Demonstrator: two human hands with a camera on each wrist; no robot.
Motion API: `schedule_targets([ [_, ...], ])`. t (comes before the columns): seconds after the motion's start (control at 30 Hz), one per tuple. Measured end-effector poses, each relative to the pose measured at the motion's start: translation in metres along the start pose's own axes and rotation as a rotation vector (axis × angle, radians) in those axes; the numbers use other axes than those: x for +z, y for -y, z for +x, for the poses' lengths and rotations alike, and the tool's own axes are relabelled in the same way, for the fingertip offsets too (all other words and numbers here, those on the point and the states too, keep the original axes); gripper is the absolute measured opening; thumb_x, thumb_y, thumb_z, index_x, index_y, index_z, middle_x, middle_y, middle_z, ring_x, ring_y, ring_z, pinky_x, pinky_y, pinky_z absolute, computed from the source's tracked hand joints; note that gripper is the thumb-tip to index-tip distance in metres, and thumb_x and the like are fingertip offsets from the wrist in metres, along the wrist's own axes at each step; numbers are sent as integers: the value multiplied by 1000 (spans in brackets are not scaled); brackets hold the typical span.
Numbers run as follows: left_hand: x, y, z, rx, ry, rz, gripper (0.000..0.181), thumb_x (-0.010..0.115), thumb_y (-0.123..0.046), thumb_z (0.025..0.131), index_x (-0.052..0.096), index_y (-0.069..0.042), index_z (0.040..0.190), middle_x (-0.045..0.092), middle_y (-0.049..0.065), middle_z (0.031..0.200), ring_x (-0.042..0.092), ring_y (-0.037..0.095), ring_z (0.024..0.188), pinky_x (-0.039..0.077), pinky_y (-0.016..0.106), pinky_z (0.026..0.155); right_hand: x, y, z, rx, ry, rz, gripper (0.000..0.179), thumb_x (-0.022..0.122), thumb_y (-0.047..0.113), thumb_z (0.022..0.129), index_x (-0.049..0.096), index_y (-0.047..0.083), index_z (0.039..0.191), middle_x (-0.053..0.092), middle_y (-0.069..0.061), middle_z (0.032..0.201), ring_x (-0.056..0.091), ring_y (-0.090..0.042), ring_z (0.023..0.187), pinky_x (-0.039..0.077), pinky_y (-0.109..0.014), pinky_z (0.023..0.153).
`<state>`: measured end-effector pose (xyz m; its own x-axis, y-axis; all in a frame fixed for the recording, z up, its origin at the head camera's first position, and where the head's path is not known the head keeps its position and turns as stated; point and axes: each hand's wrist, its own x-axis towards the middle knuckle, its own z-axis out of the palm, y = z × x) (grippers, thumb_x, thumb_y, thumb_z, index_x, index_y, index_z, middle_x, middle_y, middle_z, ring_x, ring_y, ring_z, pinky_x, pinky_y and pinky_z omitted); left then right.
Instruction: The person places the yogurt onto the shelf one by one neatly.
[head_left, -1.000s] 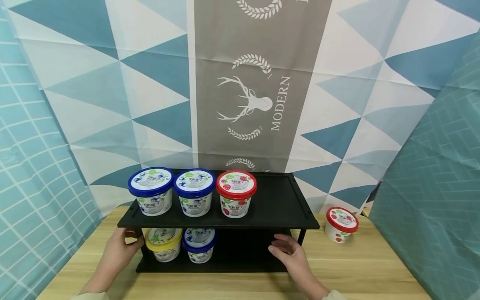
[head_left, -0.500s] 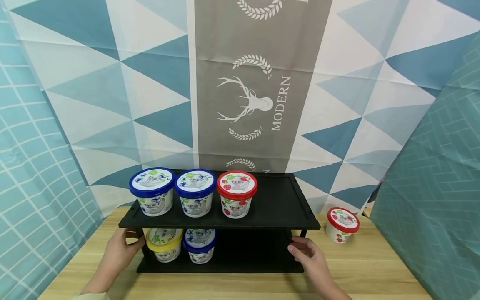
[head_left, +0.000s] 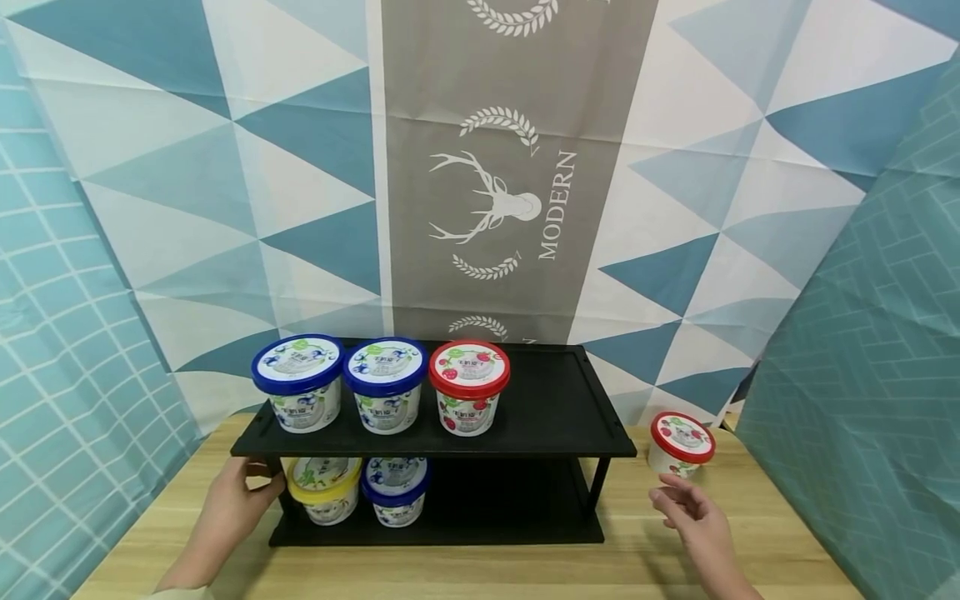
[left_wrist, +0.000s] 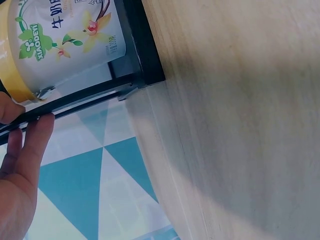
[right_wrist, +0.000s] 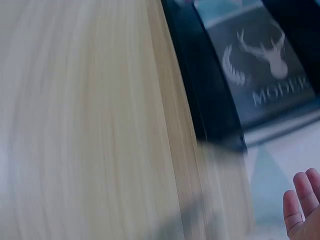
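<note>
A black two-tier shelf [head_left: 551, 400] stands on the wooden table. My left hand [head_left: 231, 510] holds its left front post [left_wrist: 75, 100], thumb on one side and fingers on the other. Close by that hand, on the lower tier, sits a yellow-lidded ice cream tub [head_left: 326, 490]. My right hand [head_left: 693, 517] hangs in the air right of the shelf with nothing in it, fingers loosely bent. Just beyond its fingertips stands a red-lidded tub [head_left: 681, 442] on the table. Only the fingers of the right hand [right_wrist: 305, 205] show in the right wrist view.
On the upper tier stand two blue-lidded tubs [head_left: 297, 383] [head_left: 386, 385] and a red-lidded tub [head_left: 469, 387]. A smaller-looking blue-lidded tub [head_left: 396, 492] sits below, beside the yellow one. Patterned cloth [head_left: 517, 167] hangs behind the table [head_left: 450, 575].
My right hand has moved right, from the front of the lower tier past the right post to near the red-lidded tub on the table. The left hand has stayed at the left post.
</note>
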<state>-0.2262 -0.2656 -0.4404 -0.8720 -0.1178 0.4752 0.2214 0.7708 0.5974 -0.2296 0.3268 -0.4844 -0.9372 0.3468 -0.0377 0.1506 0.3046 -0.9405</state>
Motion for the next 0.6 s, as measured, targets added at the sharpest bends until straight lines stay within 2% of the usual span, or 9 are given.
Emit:
schedule_targets([
  [0.13,0,1,0,2,-2,14,45,65,4,76,48,-4,117,58,20,100,62,25,77,48,21,53,-16,-21,21,-4,-92,-18,63,62,57,82,48,17,129,61,17,96,58,3,82,51,-21,63],
  [0.3,1,1,-1,-4,8,7,46,64,4,76,47,-4,119,57,21,101,62,29,80,48,21,53,-33,-10,16,32,-148,-32,62,62,51,84,47,9,129,61,17,89,55,8,74,52,-26,60],
  [0.43,0,1,-1,-9,11,7,47,63,5,77,46,-3,119,57,22,101,62,34,82,47,22,53,-40,1,12,75,-196,-55,72,63,53,83,43,4,130,65,1,98,53,9,70,52,-27,60],
  [0.47,0,0,-1,-10,10,7,47,63,5,77,46,-3,119,57,22,100,62,34,82,47,22,53,-41,2,13,81,-205,-68,76,63,53,82,41,0,133,64,-7,104,52,7,71,51,-26,60],
  [0.57,0,0,-1,-7,5,8,47,64,5,76,46,-3,119,57,21,100,62,32,81,48,22,53,-45,-1,23,135,-218,-114,82,63,56,81,37,1,136,59,-17,115,52,4,73,50,-26,56],
  [0.6,0,0,-1,-5,2,10,47,64,5,76,46,-4,120,57,21,99,62,31,80,48,22,53,-47,-3,27,138,-205,-119,84,64,55,81,35,0,138,57,-20,118,55,-2,76,51,-29,58],
])
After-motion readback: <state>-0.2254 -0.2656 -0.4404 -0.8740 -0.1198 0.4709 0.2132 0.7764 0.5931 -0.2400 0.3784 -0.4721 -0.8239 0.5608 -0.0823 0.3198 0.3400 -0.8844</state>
